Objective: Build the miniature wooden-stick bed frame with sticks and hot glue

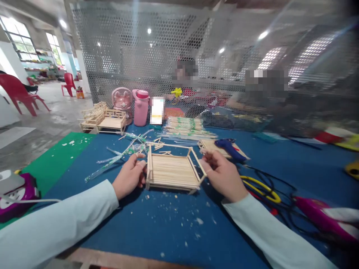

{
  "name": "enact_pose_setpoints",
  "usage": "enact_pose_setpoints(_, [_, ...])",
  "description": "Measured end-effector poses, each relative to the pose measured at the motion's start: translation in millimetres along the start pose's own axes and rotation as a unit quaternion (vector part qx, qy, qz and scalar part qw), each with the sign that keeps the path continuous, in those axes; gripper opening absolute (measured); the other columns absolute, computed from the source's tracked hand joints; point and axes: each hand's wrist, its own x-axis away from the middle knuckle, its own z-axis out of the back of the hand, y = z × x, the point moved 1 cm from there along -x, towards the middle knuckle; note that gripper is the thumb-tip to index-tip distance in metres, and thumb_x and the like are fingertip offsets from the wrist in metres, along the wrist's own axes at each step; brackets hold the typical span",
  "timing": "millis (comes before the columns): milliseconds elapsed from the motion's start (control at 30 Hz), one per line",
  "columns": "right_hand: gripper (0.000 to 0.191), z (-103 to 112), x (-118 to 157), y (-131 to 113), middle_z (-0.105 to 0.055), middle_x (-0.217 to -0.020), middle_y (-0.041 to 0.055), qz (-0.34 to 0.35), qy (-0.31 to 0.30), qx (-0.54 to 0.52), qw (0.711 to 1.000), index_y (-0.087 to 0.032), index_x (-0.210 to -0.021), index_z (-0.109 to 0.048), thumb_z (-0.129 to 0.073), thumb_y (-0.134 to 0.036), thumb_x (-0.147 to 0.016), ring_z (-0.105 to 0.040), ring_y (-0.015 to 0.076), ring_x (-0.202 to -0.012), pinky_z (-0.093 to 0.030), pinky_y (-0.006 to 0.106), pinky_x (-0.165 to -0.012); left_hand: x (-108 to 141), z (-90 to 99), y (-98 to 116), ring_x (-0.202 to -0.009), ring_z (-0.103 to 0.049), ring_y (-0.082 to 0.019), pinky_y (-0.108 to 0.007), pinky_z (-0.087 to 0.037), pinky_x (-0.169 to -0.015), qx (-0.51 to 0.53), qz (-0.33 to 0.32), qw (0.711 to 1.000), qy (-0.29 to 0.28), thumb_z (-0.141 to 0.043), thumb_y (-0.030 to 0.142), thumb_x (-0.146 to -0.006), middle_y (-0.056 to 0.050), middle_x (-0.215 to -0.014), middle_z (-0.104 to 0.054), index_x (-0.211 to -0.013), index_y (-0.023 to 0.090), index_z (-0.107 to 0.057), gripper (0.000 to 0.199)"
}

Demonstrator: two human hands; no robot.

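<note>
A small bed-like frame (172, 172) built of thin wooden sticks stands on the blue table, with a slatted base and raised rails. My left hand (129, 175) is closed at its left side, thumb and fingers against the corner post. On the opposite side, my right hand (224, 173) has its fingers curled in at the right rail; some fingertips are hidden. Behind my right hand, a blue glue gun (231, 148) lies on a flat stick panel (207, 145). Loose sticks (157, 145) and torn plastic wrappers (112, 158) lie beyond my left hand.
Finished-looking stick furniture (110, 121), a pink flask (141, 108) and bundled sticks (183, 127) stand along a perforated metal screen (140, 56). Purple power strips (19, 196) sit at left and right. Black cables (276, 183) and a yellow coil (262, 189) lie right.
</note>
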Motion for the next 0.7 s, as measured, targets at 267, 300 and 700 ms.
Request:
enact_pose_setpoints(267, [0.024,-6,7,0,-0.062,-0.076,0.003,0.003,-0.055,-0.019,0.998,-0.019,-0.096,-0.056,-0.051,-0.02,-0.072,-0.056,0.0152,-0.062,-0.046,0.027,-0.059,-5,8.9,-7,-0.038,-0.04,-0.008,-0.017,-0.037,-0.035,-0.107,-0.044,0.993,-0.013,-0.044,0.018,-0.081,0.01,-0.051,-0.041,-0.108,0.016,-0.044,0.028])
enact_pose_setpoints(300, [0.025,-6,8,-1,-0.063,-0.078,0.0033,0.003,-0.062,-0.02,0.998,-0.019,-0.097,-0.056,-0.051,-0.019,-0.072,-0.056,0.0152,-0.062,-0.046,0.027,-0.059,-5,10.3,-8,-0.038,-0.039,-0.008,-0.017,-0.037,-0.035,-0.125,-0.058,0.99,-0.011,-0.046,0.02,-0.081,0.01,-0.052,-0.04,-0.109,0.016,-0.045,0.028])
enact_pose_setpoints(700, [0.022,-8,12,-2,-0.063,-0.077,0.0022,0.01,-0.133,0.0,0.991,-0.02,-0.094,-0.058,-0.05,-0.018,-0.074,-0.058,0.0159,-0.065,-0.045,0.028,-0.064,-9,17.0,-12,-0.045,-0.039,-0.008,-0.02,-0.034,-0.04,-0.172,-0.125,0.977,0.011,-0.049,0.026,-0.08,0.004,-0.065,-0.049,-0.108,0.016,-0.05,0.029])
